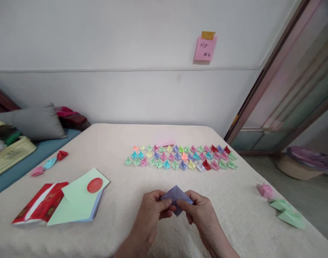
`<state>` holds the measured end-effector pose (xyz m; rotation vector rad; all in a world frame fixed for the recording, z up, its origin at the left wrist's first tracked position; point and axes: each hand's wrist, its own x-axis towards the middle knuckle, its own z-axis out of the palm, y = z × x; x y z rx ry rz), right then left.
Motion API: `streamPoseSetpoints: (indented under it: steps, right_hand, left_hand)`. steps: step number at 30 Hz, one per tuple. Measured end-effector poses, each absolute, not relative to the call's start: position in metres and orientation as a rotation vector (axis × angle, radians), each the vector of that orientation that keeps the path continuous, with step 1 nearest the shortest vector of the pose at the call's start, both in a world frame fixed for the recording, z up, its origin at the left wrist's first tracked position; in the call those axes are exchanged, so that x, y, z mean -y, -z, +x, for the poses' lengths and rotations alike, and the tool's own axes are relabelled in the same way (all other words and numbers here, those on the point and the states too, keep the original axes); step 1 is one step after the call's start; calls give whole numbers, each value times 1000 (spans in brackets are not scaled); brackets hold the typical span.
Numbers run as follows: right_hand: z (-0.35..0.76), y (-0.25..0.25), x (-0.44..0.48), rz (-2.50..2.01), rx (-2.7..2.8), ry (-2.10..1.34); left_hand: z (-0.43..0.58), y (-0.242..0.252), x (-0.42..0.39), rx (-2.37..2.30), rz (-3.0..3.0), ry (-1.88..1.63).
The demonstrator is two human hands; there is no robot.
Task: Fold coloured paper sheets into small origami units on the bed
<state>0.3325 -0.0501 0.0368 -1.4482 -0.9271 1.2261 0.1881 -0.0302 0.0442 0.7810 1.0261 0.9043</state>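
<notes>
A purple sheet of origami paper (176, 193), folded into a diamond shape, is held up off the table between both hands, one point upward and one downward. My left hand (153, 209) pinches its left corner, thumb across the front. On the other side, my right hand (200, 209) grips the right corner, its thumb also lying over the front face. The fingers behind the paper are partly hidden. Beyond the hands lie several small folded paper pieces (177, 156) in many colours, set out in three rows.
Left on the cloth-covered table (121, 229) are a stack of square paper (75, 200) with a red disc (95, 185) on top and a red packet (42, 202). Folded pieces (287, 213) lie near the right edge. A pink note (205, 48) is taped to the wall.
</notes>
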Motion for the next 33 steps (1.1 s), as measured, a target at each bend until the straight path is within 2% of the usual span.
streamPoseSetpoints:
  steps: [18,33]
  right_hand:
    - [335,-33,49,-1226,723,-1387]
    - [331,-32,49,-1274,788,-1161]
  left_hand:
    - [193,-42,29,-1053,831,-1007]
    - [201,-35,31,-1176,854,-1066]
